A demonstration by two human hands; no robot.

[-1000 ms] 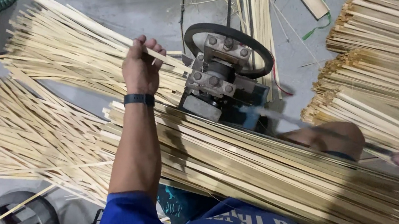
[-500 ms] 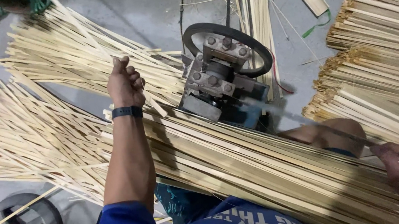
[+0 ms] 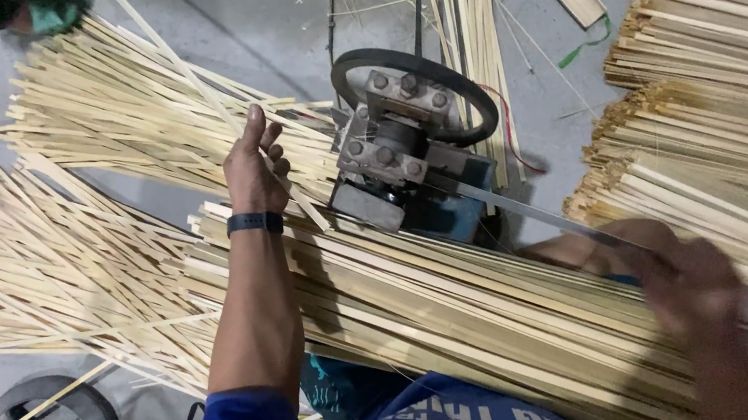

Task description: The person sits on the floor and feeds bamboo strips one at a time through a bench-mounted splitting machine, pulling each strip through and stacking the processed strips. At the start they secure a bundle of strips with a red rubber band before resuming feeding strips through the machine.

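Bamboo strips (image 3: pixel 468 323) are what this whole scene is about, a big long bundle of them lying across the person's lap, running from the lower right up toward the splitting machine (image 3: pixel 405 152) with the dark belt wheel on top. Fanned piles of the same pale strips (image 3: pixel 90 269) cover the grey floor to the left, and tidier tied stacks (image 3: pixel 714 65) sit off to the right.

What's different from a second ago: the left hand (image 3: pixel 256 168) was pinching a strip near the machine, and now it's lifted off with fingers spread loose and upward, holding nothing, hovering just above the bundle's far end beside the machine. So that strip looks let go.

The right hand (image 3: pixel 698 291) has swung in from the lower right edge and now sits over the bundle further along (it's badly motion-blurred, so I honestly can't tell if it's closed on a strip or just passing over). A thin dark blade or bar (image 3: pixel 530 209) runs from the machine toward it
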